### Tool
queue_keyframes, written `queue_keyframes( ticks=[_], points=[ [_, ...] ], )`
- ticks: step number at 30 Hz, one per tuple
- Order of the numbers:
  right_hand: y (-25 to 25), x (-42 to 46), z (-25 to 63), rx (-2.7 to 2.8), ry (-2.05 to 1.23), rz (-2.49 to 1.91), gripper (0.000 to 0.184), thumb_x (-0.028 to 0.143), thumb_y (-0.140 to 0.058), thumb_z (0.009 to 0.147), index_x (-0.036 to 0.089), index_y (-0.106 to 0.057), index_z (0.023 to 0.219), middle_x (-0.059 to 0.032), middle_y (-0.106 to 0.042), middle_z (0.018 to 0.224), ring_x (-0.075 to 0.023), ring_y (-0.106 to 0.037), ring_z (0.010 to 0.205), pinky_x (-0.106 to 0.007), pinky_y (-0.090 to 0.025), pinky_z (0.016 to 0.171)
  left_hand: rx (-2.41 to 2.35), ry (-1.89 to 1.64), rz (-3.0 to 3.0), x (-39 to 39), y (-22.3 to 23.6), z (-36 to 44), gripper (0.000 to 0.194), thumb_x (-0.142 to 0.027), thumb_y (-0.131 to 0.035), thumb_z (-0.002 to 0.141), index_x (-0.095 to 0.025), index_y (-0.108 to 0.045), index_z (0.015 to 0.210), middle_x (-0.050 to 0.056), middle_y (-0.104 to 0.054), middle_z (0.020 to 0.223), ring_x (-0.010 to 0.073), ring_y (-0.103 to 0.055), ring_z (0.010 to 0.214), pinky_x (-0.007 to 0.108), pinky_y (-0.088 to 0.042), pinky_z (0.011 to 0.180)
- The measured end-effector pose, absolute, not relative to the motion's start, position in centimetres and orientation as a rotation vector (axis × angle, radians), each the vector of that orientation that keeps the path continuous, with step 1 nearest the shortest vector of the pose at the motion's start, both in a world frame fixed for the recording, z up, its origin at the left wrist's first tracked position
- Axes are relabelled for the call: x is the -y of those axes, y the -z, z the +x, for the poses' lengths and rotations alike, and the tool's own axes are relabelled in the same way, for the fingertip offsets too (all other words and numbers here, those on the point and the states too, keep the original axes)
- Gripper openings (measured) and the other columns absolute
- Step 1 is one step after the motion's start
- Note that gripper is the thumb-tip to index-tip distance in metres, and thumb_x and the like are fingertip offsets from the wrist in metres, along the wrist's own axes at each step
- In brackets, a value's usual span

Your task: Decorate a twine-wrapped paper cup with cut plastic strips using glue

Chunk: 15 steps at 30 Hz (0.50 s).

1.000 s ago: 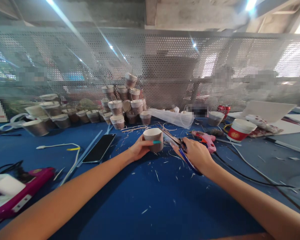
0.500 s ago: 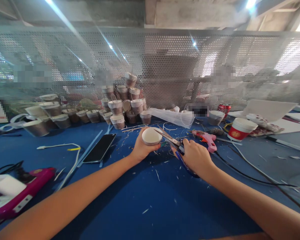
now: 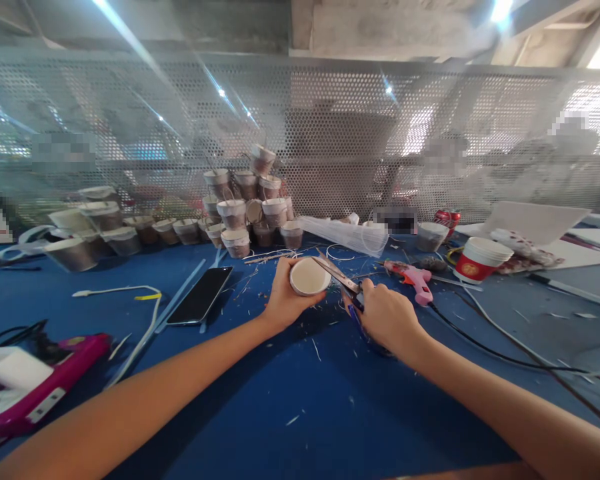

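Note:
My left hand (image 3: pixel 285 300) is wrapped round a small paper cup (image 3: pixel 310 277), its open mouth tilted towards me. In my right hand (image 3: pixel 387 313) is a pair of scissors (image 3: pixel 344 281) with dark blue handles. The scissor blades point up and left and reach the cup's right rim. Whether they are cutting into the rim I cannot tell. Just right of the scissors lies a pink glue gun (image 3: pixel 415 279) on the blue table (image 3: pixel 260 413).
Stacked small buckets (image 3: pixel 233 215) stand at the back, with more at the left. A phone (image 3: pixel 200 295) and a magenta power strip (image 3: pixel 45 387) lie to the left. Red-and-white paper cups (image 3: pixel 481 260) stand at the right. A black cord (image 3: pixel 490 348) runs from the glue gun; scraps litter the table.
The cup in my left hand has shifted slightly right and tilted more towards me. My right hand and the scissors have moved a little left, staying at the rim.

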State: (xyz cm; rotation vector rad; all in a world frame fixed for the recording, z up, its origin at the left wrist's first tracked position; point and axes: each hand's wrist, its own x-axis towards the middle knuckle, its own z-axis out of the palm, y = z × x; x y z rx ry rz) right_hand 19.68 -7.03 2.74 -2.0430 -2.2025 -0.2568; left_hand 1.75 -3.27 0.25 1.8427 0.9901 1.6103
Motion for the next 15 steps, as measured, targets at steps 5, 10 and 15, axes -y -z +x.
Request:
queue_keyframes(
  ticks=[5, 10, 15],
  points=[
    [-2.53, 6.86, 19.67, 2.212, 0.276, -2.043, 0.046, 0.053, -0.028, 0.085, 0.013, -0.05, 0.093, -0.0142, -0.061, 0.076, -0.0267, -0.063, 0.072, -0.03, -0.043, 0.056, -0.981, -1.638, 1.8, 3.27, -0.2, 1.77, 0.052, -0.023, -0.077, 0.05, -0.021, -0.049, 0.093, 0.002, -0.05, 0.094, 0.02, -0.048, 0.09, 0.033, -0.037, 0.081],
    [-2.55, 6.71, 19.69, 2.232, 0.25, -2.035, 0.046, 0.051, -0.026, 0.086, 0.013, -0.051, 0.093, -0.0139, -0.062, 0.074, -0.0268, -0.063, 0.07, -0.032, -0.043, 0.057, -1.002, -1.613, 1.825, 3.24, -0.15, 1.66, 0.051, -0.023, -0.076, 0.052, -0.021, -0.047, 0.094, 0.002, -0.049, 0.093, 0.0195, -0.048, 0.089, 0.033, -0.037, 0.08],
    [-2.59, 6.44, 19.79, 2.236, 0.276, -2.026, 0.049, 0.053, -0.024, 0.086, 0.013, -0.052, 0.092, -0.0144, -0.062, 0.073, -0.0271, -0.064, 0.07, -0.031, -0.043, 0.056, -1.011, -1.616, 1.845, 3.21, -0.19, 1.7, 0.052, -0.024, -0.076, 0.053, -0.021, -0.045, 0.094, 0.002, -0.048, 0.094, 0.0191, -0.048, 0.089, 0.032, -0.038, 0.08]
  ],
)
